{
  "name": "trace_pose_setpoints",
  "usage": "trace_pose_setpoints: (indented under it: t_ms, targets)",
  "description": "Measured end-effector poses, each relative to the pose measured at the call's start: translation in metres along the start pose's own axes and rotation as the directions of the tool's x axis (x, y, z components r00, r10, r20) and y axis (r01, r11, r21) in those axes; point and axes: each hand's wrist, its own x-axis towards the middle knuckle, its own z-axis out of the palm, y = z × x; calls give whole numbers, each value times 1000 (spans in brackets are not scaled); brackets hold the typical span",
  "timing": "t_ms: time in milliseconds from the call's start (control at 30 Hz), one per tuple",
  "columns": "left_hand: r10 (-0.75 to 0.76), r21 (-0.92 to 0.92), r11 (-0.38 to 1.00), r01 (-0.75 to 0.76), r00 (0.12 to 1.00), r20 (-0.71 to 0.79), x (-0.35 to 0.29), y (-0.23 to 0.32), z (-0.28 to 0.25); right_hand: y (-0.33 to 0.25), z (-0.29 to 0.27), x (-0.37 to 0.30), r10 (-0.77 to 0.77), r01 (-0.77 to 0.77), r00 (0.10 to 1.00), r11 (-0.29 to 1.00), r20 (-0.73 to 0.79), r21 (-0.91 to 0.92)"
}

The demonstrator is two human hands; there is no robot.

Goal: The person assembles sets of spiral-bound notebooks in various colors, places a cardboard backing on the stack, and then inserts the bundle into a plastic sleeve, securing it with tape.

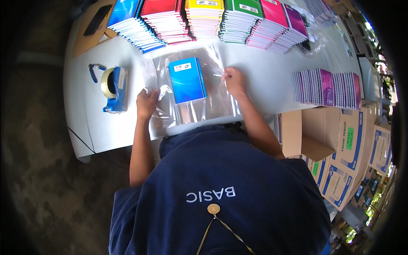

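Note:
A clear plastic bag point(216, 100) lies spread on the white table in front of me. On or inside it, I cannot tell which, is a blue spiral notebook point(187, 80) with a white label near its top. My left hand point(147, 103) is closed on the bag's left edge, fingers pinched. At the upper right edge of the plastic, my right hand point(234, 81) is closed too, pinching the film between thumb and fingers. The notebook lies between the hands, touched by neither.
Stacks of spiral notebooks, such as the yellow stack point(204, 19), line the far side. A tape dispenser point(115, 90) and a blue cutter point(96, 73) lie left. Purple notebooks point(326, 88) stand right, above an open carton point(314, 129). A phone point(97, 20) rests on cardboard, far left.

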Motion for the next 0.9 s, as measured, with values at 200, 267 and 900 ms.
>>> trace_pose_setpoints:
  t_ms: [200, 267, 900]
  targets:
    - [78, 231, 972, -35, 981, -177, -26, 13, 5, 5, -35, -13, 72, -71, 997, 997, -13, 44]
    - [138, 402, 916, 17, 925, -355, -37, 26, 14, 9, -32, -14, 70, -64, 996, 994, -64, 83]
    - [505, 652, 749, -121, 741, -442, -60, 22, 31, -6, -40, -34, -182, 160, 981, 957, -73, -242]
